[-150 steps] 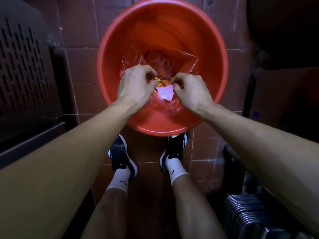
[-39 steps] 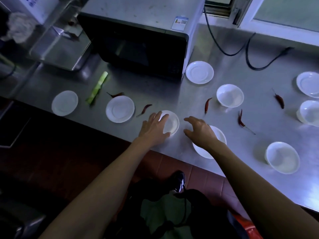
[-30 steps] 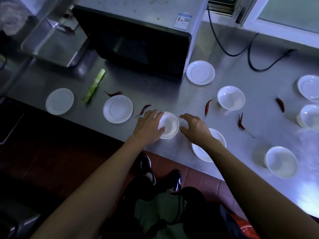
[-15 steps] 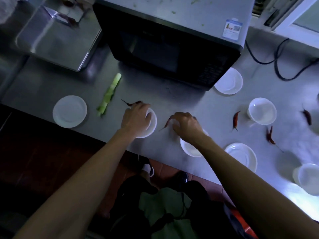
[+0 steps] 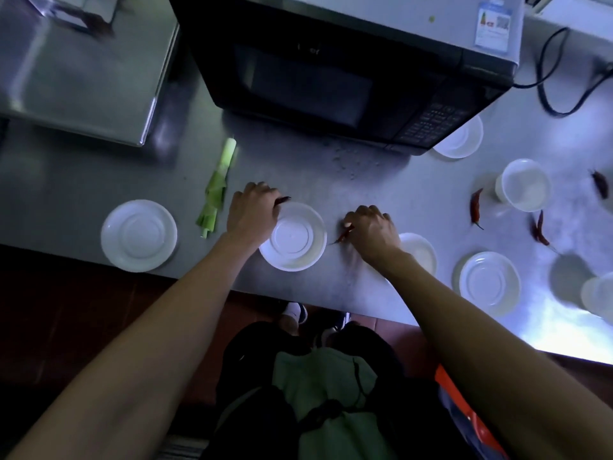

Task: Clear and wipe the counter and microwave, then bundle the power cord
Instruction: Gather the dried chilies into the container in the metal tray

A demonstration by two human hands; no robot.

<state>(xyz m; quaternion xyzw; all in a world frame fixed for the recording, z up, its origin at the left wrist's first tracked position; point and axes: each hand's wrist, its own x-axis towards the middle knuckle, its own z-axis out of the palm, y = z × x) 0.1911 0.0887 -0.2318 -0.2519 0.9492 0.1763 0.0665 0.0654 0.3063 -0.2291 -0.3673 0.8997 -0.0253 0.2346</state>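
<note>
On the steel counter (image 5: 331, 180) my left hand (image 5: 252, 214) is closed on a dried red chili (image 5: 283, 199) whose tip pokes out just above a white saucer (image 5: 293, 237). My right hand (image 5: 371, 230) pinches another red chili (image 5: 343, 234) to the right of that saucer. A black microwave (image 5: 331, 71) stands at the back, green crumbs on its top. Its black power cord (image 5: 564, 84) loops on the counter at the far right. A green leek piece (image 5: 217, 189) lies left of my left hand.
White saucers (image 5: 139, 235) (image 5: 489, 282) and bowls (image 5: 525, 185) (image 5: 459, 139) are scattered along the counter. Loose red chilies (image 5: 476, 209) (image 5: 539, 229) (image 5: 599, 188) lie at the right. A steel tray (image 5: 76, 71) sits back left. An orange basin (image 5: 464, 416) shows on the floor.
I came from the orange basin on the floor to the counter. Both hands slid left past the saucers and closed, each on a red chili; the view shifted left and closer.
</note>
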